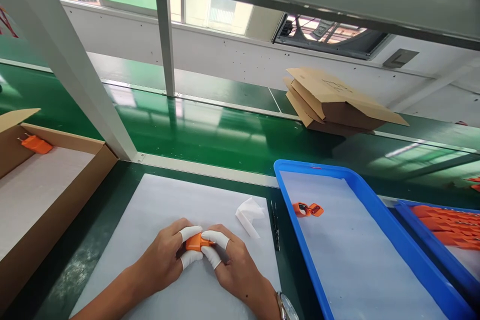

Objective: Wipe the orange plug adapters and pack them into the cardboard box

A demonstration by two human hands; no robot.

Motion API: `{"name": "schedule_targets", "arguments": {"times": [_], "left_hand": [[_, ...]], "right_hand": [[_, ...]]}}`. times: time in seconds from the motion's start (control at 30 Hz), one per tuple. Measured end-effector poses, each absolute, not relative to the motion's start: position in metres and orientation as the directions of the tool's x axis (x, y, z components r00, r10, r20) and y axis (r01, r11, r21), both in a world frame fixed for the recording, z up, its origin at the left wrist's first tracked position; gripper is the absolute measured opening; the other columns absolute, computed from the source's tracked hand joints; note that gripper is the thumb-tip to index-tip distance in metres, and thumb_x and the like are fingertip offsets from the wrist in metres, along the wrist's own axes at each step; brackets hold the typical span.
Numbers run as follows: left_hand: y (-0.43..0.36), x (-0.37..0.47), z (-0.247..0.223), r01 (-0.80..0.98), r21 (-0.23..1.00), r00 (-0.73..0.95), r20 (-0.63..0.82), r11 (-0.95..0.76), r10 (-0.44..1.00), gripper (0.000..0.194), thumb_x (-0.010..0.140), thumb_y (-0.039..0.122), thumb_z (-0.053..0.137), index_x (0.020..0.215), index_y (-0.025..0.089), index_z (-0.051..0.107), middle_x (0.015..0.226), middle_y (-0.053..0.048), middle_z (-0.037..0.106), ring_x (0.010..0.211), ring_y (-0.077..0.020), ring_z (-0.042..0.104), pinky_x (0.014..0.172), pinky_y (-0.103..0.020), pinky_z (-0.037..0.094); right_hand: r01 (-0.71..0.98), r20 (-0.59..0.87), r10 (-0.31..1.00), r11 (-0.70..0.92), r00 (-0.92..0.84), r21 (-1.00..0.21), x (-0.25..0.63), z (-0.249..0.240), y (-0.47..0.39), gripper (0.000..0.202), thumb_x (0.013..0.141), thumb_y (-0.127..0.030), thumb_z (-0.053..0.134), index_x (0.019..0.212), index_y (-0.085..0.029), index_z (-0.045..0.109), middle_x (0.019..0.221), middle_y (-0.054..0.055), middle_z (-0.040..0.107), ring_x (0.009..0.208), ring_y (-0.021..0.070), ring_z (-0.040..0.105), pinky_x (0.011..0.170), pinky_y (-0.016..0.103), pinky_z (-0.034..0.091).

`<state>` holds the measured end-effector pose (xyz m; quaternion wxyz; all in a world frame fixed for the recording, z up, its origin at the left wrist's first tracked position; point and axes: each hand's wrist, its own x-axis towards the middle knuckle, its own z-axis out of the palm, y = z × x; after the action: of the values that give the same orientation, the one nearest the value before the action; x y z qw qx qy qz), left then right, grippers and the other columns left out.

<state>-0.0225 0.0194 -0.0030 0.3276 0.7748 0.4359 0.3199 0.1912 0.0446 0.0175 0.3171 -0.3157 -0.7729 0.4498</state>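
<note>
Orange plug [193, 242] is smooth plas., blue tray [401, 240] glossy plas., box [75, 197] matt cardbd., white sheet [168, 195] poss. foam.

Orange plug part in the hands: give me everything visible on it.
The orange plug part is small and plastic-looking, with a blocky body toward the left and a narrower section with a dark bit at the right end. It lies roughly sideways over the white sheet, pinched by the left hand and right hand. White finger covers touch it and hide some edges. Whether it touches the sheet is unclear.
</note>
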Motion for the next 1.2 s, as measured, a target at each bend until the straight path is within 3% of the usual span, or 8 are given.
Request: {"name": "schedule_targets", "arguments": {"times": [0.4, 0.57, 0.73, 0.87, 1.03, 1.2], "left_hand": [[0.019, -0.019, 0.006, 0.438, 0.831, 0.391, 0.166, -0.342, 0.905, 0.035, 0.098, 0.026, 0.059, 0.133, 0.029, 0.055, 0.099, -0.004, 0.061, 0.074, -0.0156, 0.053, 0.065, -0.028, 0.048], [0.015, -0.017, 0.015, 0.418, 0.867, 0.324, 0.137, -0.272, 0.936, 0.042, 0.095, 0.02, 0.057, 0.135, 0.029, 0.054, 0.113, -0.005, 0.065, 0.091, -0.0188, 0.062, 0.082, -0.034, 0.056], [0.015, -0.018, 0.012, 0.362, 0.929, 0.261, -0.023, -0.076, 0.965, 0.045, 0.093, 0.025, 0.06, 0.137, 0.026, 0.054, 0.115, -0.005, 0.069, 0.095, -0.0199, 0.067, 0.091, -0.039, 0.058], [0.015, -0.014, 0.007, 0.283, 0.958, 0.244, -0.018, -0.054, 0.97, 0.047, 0.089, 0.023, 0.065, 0.135, 0.025, 0.056, 0.122, -0.007, 0.066, 0.1, -0.0209, 0.067, 0.092, -0.04, 0.059], [0.014, -0.012, 0.011, 0.208, 0.971, 0.274, 0.06, -0.12, 0.96, 0.042, 0.088, 0.019, 0.064, 0.129, 0.028, 0.058, 0.126, -0.006, 0.058, 0.098, -0.0179, 0.063, 0.087, -0.036, 0.059], [0.015, -0.015, 0.022, 0.178, 0.984, 0.167, -0.008, -0.022, 0.986, 0.029, 0.085, 0.019, 0.068, 0.113, 0.024, 0.06, 0.111, -0.005, 0.063, 0.095, -0.0175, 0.064, 0.09, -0.036, 0.057]], "right_hand": [[0.204, 0.189, 0.782, 0.373, -0.594, -0.905, 0.195, 0.017, 0.046, 0.032, 0.095, -0.012, 0.055, 0.122, -0.027, 0.062, 0.112, 0.004, 0.065, 0.1, 0.0193, 0.062, 0.09, 0.036, 0.055], [0.15, 0.245, 0.843, 0.354, -0.479, -0.923, 0.193, 0.015, 0.046, 0.038, 0.095, -0.014, 0.054, 0.131, -0.028, 0.059, 0.114, 0.004, 0.066, 0.102, 0.0194, 0.063, 0.092, 0.038, 0.056], [0.146, 0.294, 0.855, 0.387, -0.428, -0.911, 0.191, 0.01, 0.043, 0.04, 0.094, -0.017, 0.06, 0.133, -0.029, 0.057, 0.115, 0.005, 0.065, 0.1, 0.0185, 0.063, 0.092, 0.038, 0.057], [0.179, 0.37, 0.821, 0.482, -0.435, -0.858, 0.187, 0.011, 0.037, 0.06, 0.088, -0.02, 0.071, 0.142, -0.029, 0.048, 0.118, 0.006, 0.063, 0.103, 0.0203, 0.063, 0.094, 0.04, 0.057], [0.263, 0.4, 0.783, 0.56, -0.476, -0.786, 0.19, 0.022, 0.037, 0.055, 0.092, -0.018, 0.063, 0.144, -0.028, 0.045, 0.124, 0.009, 0.061, 0.11, 0.0225, 0.062, 0.095, 0.042, 0.058], [0.608, 0.457, 0.787, 0.613, -0.415, -0.504, 0.221, 0.021, 0.059, 0.05, 0.091, -0.016, 0.057, 0.14, -0.023, 0.051, 0.142, 0.015, 0.052, 0.135, 0.0343, 0.046, 0.111, 0.064, 0.042]]}}
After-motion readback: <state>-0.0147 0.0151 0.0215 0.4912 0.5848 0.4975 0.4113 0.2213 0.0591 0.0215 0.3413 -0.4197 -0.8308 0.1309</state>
